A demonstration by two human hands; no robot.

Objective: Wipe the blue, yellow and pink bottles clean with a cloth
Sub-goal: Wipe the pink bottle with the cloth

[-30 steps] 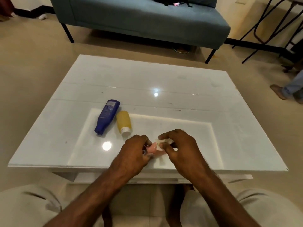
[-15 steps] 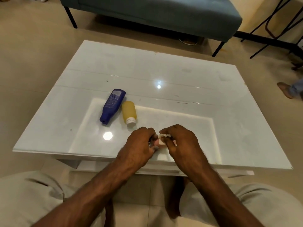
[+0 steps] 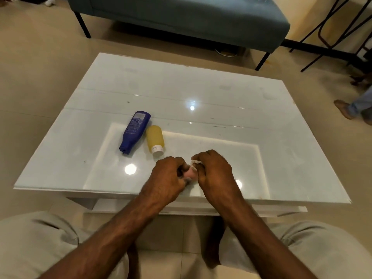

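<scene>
Your fingers [image 3: 182, 168] on the left hand [image 3: 168, 179] are curled tight around the pink bottle [image 3: 190, 174], of which only a short pink stretch shows in the gap between your two fists. The fingers of your right hand [image 3: 214, 172] are bunched together and pinching the white cloth [image 3: 195, 163], pressing it against the pink bottle's upper side; just a small crumpled bit of the cloth pokes out above your knuckles. Both hands sit close together, nearly touching, low over the near part of the white glossy table [image 3: 221, 93], and you cannot tell whether the pink bottle rests on the surface or is lifted just off it.

To your left and a little farther from you, the blue bottle [image 3: 135, 131] lies on its side with its cap pointing towards you, and the yellow bottle [image 3: 154, 138] lies just beside it on the right, its white cap also facing you. The two are almost side by side, apart from your hands. Beyond the table stands a teal sofa [image 3: 181, 19], and your knees frame the bottom of the view
</scene>
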